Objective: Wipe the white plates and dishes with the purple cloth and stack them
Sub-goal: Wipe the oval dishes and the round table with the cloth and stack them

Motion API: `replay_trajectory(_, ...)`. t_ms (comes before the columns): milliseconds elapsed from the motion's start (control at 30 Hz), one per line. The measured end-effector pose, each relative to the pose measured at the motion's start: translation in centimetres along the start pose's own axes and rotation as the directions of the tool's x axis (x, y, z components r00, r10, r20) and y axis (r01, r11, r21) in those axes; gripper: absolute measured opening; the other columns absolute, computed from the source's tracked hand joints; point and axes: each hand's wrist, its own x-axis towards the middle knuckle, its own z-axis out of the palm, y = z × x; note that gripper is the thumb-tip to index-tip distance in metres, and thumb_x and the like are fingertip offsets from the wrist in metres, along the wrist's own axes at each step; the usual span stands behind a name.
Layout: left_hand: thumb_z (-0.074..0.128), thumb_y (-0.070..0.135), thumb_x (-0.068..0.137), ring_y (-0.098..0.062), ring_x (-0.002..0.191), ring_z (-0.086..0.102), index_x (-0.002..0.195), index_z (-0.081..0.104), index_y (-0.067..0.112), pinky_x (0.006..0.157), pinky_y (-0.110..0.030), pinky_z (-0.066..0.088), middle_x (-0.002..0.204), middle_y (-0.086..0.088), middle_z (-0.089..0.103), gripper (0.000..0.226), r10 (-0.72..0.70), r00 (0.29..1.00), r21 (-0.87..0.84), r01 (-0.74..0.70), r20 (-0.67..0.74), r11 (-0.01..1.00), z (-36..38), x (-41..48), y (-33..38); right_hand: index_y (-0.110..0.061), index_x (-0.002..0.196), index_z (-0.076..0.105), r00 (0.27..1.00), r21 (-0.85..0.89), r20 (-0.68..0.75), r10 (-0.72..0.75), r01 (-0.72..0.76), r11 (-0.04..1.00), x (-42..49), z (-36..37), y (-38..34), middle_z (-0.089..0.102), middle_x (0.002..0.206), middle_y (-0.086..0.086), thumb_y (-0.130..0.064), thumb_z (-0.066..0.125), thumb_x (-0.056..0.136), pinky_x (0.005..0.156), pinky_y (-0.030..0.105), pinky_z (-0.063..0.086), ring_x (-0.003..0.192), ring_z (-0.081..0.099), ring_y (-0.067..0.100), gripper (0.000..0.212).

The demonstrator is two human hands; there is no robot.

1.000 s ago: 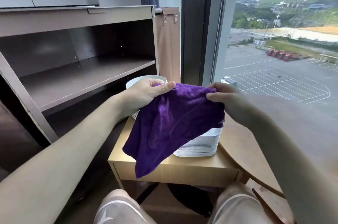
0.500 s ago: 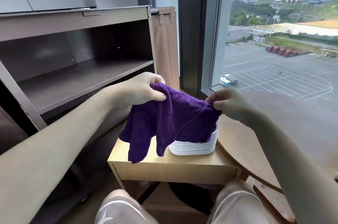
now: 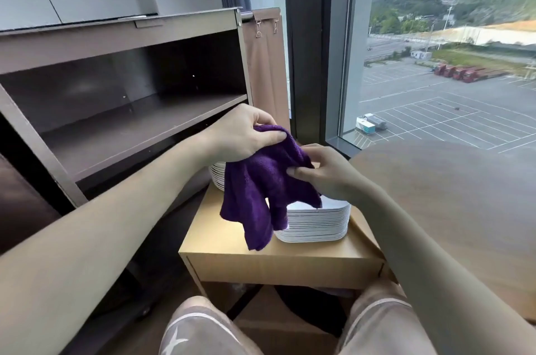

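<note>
An open brown shelf unit [image 3: 130,128] stands at left. The left grip [image 3: 246,134] pinches the top of the bunched purple cloth [image 3: 261,189] above a small wooden desk [image 3: 232,247]; the right grip [image 3: 327,175] pinches its right edge, close by. The cloth's tails hang over a stack of white square plates [image 3: 319,224] on the desk's right half. Round white plates [image 3: 219,176] sit behind, at the desk's back left edge.

No words, numbers or brand names can be read anywhere. The only marks are a pale star-like shape on the left leg of the shorts [image 3: 174,338] and white bay lines painted on the car park [image 3: 435,122] outside the window.
</note>
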Motion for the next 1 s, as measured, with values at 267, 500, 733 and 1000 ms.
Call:
replay_trajectory(267,0.086,0.028,0.082,-0.013,0.079,0.077,0.098,0.078,0.017,0.067,-0.025,0.06,0.087,0.005,0.079,0.021,-0.286,0.899,0.194,0.231,0.332,0.953,-1.1,-1.5,-1.5,-0.018,0.08,0.072,0.995,0.192,-0.066,0.069,-0.056,0.98,-0.6,-3.6,-0.2,0.062,0.066,-0.007,-0.041,0.084,0.071,0.055,0.02,0.044,0.061,0.06,0.008,0.028)
replay_trajectory(500,0.08,0.004,0.082,-0.04,0.114,0.067,0.121,0.064,-0.01,0.109,-0.05,0.049,0.125,-0.03,0.067,0.044,-0.088,0.932,-0.37,0.224,0.351,0.901,-0.6,-2.2,-2.5,-0.012,0.071,0.069,0.991,0.488,0.105,0.087,-0.128,0.863,-1.3,-4.7,0.9,0.062,0.066,0.002,-0.036,0.072,0.084,0.051,0.018,0.042,0.057,0.058,0.013,0.027)
replay_trajectory(733,0.058,-0.003,0.081,-0.029,0.102,0.064,0.107,0.068,0.002,0.102,-0.037,0.048,0.105,-0.014,0.068,0.028,0.083,0.931,-0.715,0.213,0.355,0.666,1.4,-2.0,-2.5,-0.016,0.083,0.072,0.959,0.648,-0.059,0.278,-0.175,0.741,-1.6,-2.9,1.7,0.066,0.077,0.006,-0.022,0.077,0.088,0.06,0.025,0.052,0.069,0.062,0.02,0.009)
replay_trajectory(1000,0.062,0.001,0.091,-0.023,0.093,0.072,0.114,0.065,-0.003,0.087,-0.03,0.059,0.104,-0.014,0.073,0.024,0.046,0.994,-0.869,0.067,0.103,0.49,3.8,-2.0,-0.6,-0.016,0.133,0.062,0.996,0.848,0.053,0.076,-0.086,0.523,-3.4,-0.1,0.9,0.067,0.136,0.009,-0.068,0.075,0.078,0.1,0.041,0.054,0.124,0.064,0.024,0.077)
